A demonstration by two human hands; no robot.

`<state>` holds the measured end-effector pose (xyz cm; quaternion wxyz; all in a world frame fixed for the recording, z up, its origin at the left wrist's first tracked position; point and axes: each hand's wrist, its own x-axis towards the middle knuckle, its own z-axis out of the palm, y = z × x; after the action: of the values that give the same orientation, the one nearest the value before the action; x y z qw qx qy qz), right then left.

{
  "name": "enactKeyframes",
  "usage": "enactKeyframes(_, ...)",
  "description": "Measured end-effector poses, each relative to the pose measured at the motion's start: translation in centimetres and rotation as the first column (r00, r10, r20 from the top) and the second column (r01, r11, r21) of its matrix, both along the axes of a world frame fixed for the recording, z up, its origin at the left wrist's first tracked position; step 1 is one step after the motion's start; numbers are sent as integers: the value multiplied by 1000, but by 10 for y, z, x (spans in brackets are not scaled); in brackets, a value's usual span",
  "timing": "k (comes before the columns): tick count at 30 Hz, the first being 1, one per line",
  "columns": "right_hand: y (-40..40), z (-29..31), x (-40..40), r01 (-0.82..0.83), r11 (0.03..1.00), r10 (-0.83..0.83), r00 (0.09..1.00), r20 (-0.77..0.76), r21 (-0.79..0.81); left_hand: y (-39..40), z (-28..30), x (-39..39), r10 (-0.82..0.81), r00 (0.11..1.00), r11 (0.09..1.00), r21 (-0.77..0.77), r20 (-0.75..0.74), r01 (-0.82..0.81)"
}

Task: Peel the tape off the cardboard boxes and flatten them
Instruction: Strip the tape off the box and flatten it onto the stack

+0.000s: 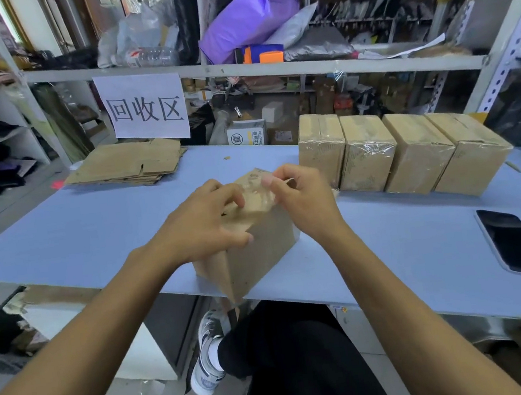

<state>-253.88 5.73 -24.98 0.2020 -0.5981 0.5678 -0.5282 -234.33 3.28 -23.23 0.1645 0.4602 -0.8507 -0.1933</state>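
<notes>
Head-worn view, forward-down, close over table (390, 247)

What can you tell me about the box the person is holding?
The box is plain brown cardboard, still in its box shape, tilted with one corner sticking out over the near edge of the blue table. Shiny clear tape wrinkles across its top. The left hand holds the top, thumb on the near side. The right hand pinches the tape at the top. Four more taped boxes stand in a row behind it, apart from it.
</notes>
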Motion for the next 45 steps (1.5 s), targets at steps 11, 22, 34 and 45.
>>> enactKeyframes(11, -5, 14, 20, 13, 1000, -13, 1000, 0, 12, -3, -2, -2, 111, 969, 971, -182, -219, -152)
enactKeyframes(22, 13, 13, 22, -70, 997, 72, 992, 107, -26, 0, -13, -21, 93, 813, 953, -185, -575, -240)
enactKeyframes(34, 19, -10, 29, -53, 999, 54, 998, 34, -11, 2, -8, -11, 54, 821, 994, 107, -569, 9)
enactKeyframes(45, 19, -14, 19, 32, 999, -32, 999, 32, -26, -11, -2, -22, 152, 855, 987, 114, -496, -110)
